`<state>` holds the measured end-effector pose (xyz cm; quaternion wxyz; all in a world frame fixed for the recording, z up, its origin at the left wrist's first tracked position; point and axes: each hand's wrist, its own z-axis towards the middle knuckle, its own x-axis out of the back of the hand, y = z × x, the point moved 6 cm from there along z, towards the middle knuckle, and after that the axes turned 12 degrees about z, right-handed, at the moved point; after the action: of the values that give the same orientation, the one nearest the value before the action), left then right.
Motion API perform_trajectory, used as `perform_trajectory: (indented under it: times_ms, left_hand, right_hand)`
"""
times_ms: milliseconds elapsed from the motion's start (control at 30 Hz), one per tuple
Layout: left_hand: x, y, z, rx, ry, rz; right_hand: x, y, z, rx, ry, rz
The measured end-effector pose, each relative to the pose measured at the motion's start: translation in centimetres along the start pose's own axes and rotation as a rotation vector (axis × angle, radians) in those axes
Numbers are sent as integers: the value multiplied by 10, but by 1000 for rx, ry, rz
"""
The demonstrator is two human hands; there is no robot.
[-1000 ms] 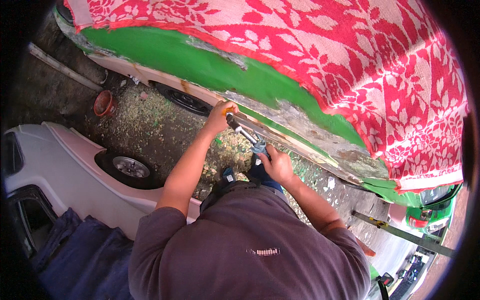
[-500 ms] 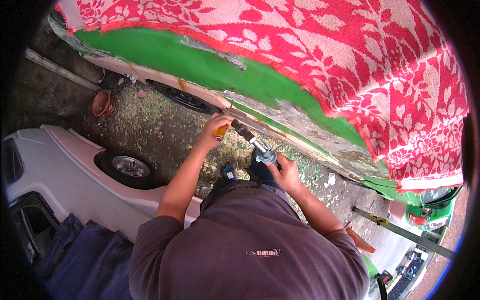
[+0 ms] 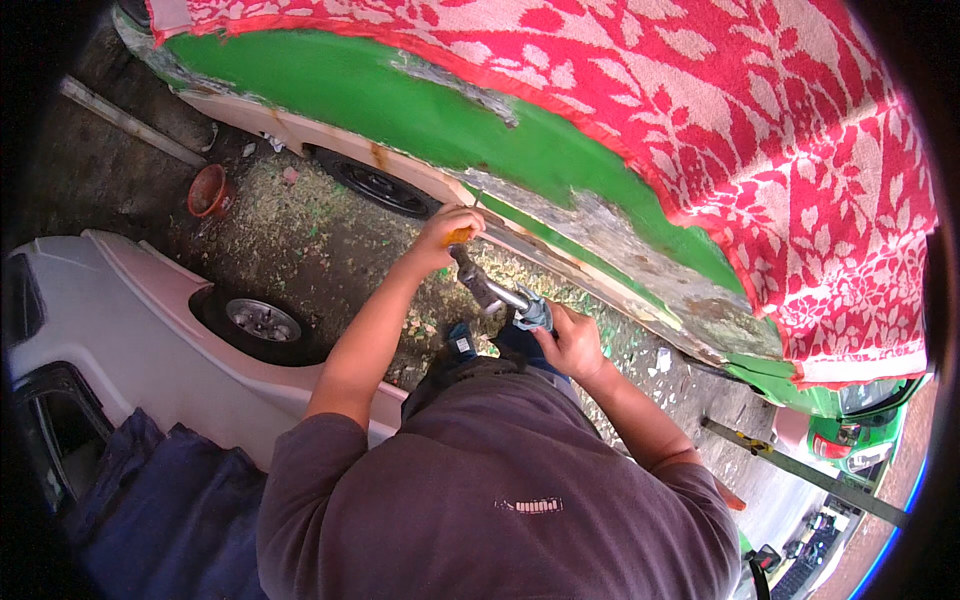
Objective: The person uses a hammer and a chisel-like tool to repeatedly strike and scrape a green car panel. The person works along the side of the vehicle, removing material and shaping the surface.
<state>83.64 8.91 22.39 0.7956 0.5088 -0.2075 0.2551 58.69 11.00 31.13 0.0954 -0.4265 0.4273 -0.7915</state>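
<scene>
My left hand [image 3: 442, 240] is closed around the yellow-orange handle of a screwdriver [image 3: 460, 236]. Its thin shaft points away from me, toward the lower side of a green vehicle body [image 3: 400, 105]; whether the tip touches is too small to tell. In my right hand [image 3: 577, 345] is a hammer [image 3: 474, 281] with a bare metal shaft and a grip wrapped in bluish-grey material. The hammer head lies close to the butt of the screwdriver handle; I cannot tell if they touch. Along the body, paint is stripped in grey, rough patches.
A red-and-pink patterned cloth [image 3: 720, 130] drapes over the green vehicle. Behind my left arm stands a light-coloured car [image 3: 150, 340] with a dark cloth [image 3: 180, 510] on it. Paint chips litter the ground [image 3: 290, 220] near a reddish pot [image 3: 208, 190]. A metal bar [image 3: 800, 468] lies at right.
My left hand and the screwdriver have moved slightly away from me and to the right. The hammer head has swung a little left and nearer to me.
</scene>
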Motion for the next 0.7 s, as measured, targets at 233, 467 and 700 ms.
perform_trajectory:
  times_ms: [233,467,700]
  left_hand:
    - [-5,-9,1,-3,12,47]
    - [-15,-23,16,17,32,53]
    - [-12,-11,15,72,0,-28]
  right_hand:
    - [2,-2,5,-43,-55,-68]
    - [-11,2,3,-74,-62,-79]
    - [-9,14,4,-134,-29,-119]
